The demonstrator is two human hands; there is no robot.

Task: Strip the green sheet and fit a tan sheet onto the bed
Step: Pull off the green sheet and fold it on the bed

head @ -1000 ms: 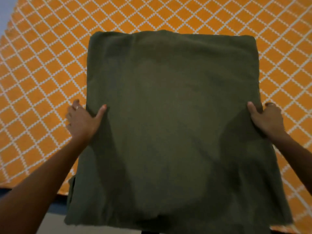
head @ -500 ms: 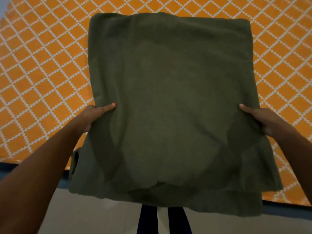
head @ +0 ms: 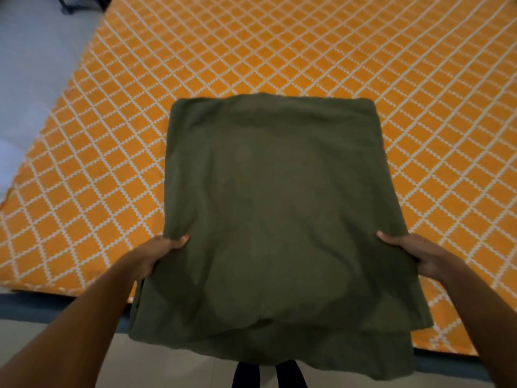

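Over the bed's [head: 279, 51] near edge, left hand [head: 156, 254] and right hand [head: 419, 254] are pinching the folded green sheet's [head: 274, 208] side edges, thumbs on top. Stripping looks finished, folding underway; next move likely calls for setting it aside and fetching the tan sheet, not in view.

left hand [head: 156, 254], right hand [head: 419, 254] both gripping

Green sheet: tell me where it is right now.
In the head view the green sheet sits folded at centre frame, gripped at its side edges by the left hand and right hand, over the near edge of the orange patterned bed.
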